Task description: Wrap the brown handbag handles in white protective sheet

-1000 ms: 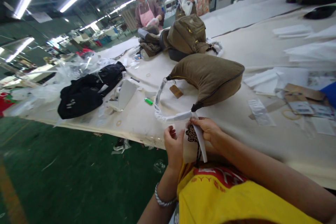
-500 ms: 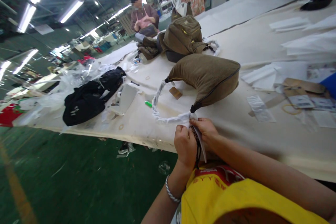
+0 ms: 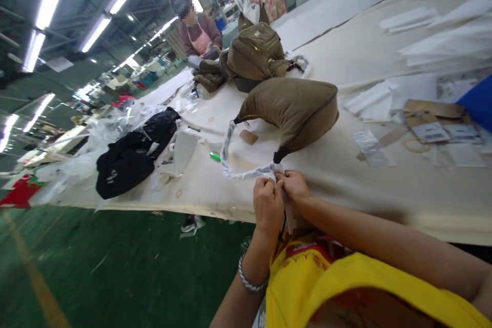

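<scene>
A brown handbag (image 3: 290, 110) lies on the table, with a dark zip along its edge. White wrapping (image 3: 249, 171) covers its looped strap, and a brown tag (image 3: 248, 137) lies inside the loop. At the strap's near end, my left hand (image 3: 268, 202) is closed on the dark strap, which is mostly hidden by the fingers; a dark end hangs below. My right hand (image 3: 294, 187) pinches a white wrapping strip (image 3: 289, 218) against the strap, close beside the left fingers. A green lighter-like object (image 3: 214, 157) lies left of the loop.
A brown backpack (image 3: 255, 51) stands behind the handbag, and a black bag (image 3: 126, 161) lies left by clear plastic. White sheets (image 3: 371, 102) and tags (image 3: 428, 130) lie right on the table (image 3: 326, 189). Two people (image 3: 200, 33) work at the far side.
The view has shifted slightly. Both hands stay together at the strap's near end. The white strip now hangs over the dark strap, which showed more between the hands before.
</scene>
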`<state>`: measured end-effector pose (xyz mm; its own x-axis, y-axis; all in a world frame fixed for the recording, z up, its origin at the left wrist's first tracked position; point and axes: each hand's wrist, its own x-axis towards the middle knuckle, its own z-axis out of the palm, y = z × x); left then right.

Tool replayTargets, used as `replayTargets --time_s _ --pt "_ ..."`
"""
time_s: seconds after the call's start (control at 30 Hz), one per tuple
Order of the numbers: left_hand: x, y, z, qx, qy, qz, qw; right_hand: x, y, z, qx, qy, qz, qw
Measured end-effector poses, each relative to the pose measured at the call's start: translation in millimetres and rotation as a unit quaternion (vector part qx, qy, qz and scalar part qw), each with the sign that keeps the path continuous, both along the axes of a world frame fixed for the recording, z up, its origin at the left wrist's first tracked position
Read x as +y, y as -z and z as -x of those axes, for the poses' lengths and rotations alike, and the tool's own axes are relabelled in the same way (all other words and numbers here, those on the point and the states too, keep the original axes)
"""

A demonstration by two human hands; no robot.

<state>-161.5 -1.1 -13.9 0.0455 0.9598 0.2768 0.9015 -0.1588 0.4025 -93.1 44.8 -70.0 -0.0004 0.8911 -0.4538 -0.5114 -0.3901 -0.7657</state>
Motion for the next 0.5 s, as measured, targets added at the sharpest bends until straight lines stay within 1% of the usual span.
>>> replayTargets --time_s 0.07,0.2,0.27,0.4,0.5 --pt "0 6.1 1 -0.057 -0.006 -0.010 0.998 0 -0.7 0 0.016 0.001 0.003 1.000" --pt "-5 18.1 1 -0.150 0.009 0.027 0.988 -1 -5.0 -2 0.047 -0.004 0.011 0.999" --pt "-7 22.0 -1 -0.178 -0.003 0.027 0.984 -1 -7.5 -3 0.058 -0.011 0.018 0.998" --pt "-9 22.9 -5 -0.220 -0.017 0.004 0.975 -3 -13.3 -3 0.067 -0.032 0.031 0.997" --pt "-7 20.6 -2 -0.239 -0.017 0.004 0.971 -3 -19.4 -7 0.063 -0.071 0.032 0.995"
